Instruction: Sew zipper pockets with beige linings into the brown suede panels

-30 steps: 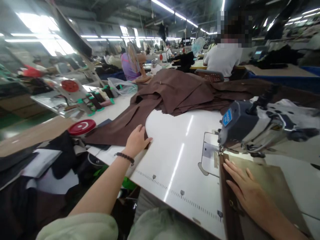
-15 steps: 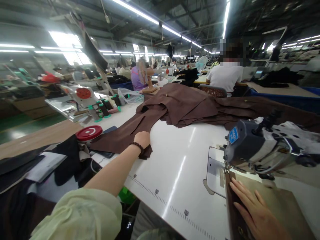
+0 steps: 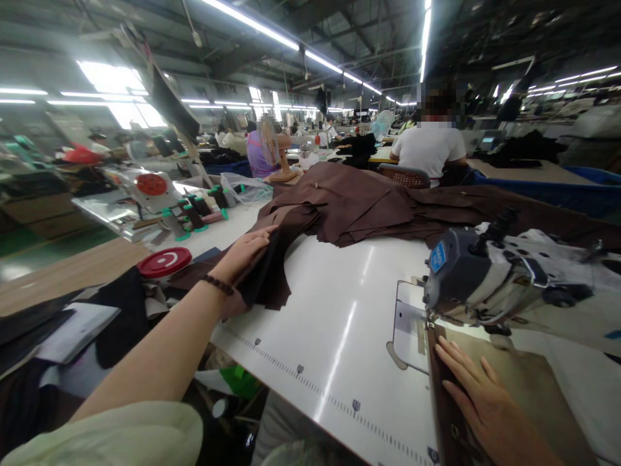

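Note:
My left hand (image 3: 242, 254) reaches out over the left side of the white table (image 3: 339, 304) and grips a dark brown fabric piece (image 3: 266, 275), whose near edge hangs lifted off the table. That piece belongs to a pile of brown fabric (image 3: 359, 200) spread across the far side. My right hand (image 3: 478, 398) lies flat, fingers apart, on a brown panel (image 3: 528, 388) in front of the sewing machine (image 3: 490, 272).
A red disc (image 3: 163, 262) and thread spools (image 3: 194, 217) stand at the left. Dark cloth and papers (image 3: 82, 323) lie at the table's near-left. A ruler scale (image 3: 339, 401) runs along the near edge. Other people (image 3: 429, 145) sit at benches behind.
My left hand went from resting flat on the cloth's edge to gripping it and lifting it up off the table. The right hand stayed on the panel.

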`<control>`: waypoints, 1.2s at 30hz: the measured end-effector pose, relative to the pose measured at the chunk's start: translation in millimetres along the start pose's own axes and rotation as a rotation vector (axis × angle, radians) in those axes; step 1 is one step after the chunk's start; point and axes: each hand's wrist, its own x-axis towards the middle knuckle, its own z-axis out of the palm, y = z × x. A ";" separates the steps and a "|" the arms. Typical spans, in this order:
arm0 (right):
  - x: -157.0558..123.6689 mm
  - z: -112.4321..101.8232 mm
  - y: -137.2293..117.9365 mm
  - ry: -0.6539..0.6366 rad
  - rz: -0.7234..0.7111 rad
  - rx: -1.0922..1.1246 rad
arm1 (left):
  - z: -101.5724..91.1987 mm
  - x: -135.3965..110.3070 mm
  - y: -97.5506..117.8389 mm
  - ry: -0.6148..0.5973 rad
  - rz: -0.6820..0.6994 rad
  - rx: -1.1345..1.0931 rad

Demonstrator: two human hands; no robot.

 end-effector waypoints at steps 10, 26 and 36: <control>12.8 -21.1 -10.6 -0.185 0.144 0.149 | 141.1 -107.2 74.1 -0.688 0.756 -0.122; 25.1 -51.5 -23.8 -0.278 0.248 0.261 | 150.5 -171.0 99.2 -0.775 0.921 0.299; 17.4 -38.6 -16.9 -0.333 0.176 0.216 | 140.6 -112.5 119.0 -0.866 0.695 -0.185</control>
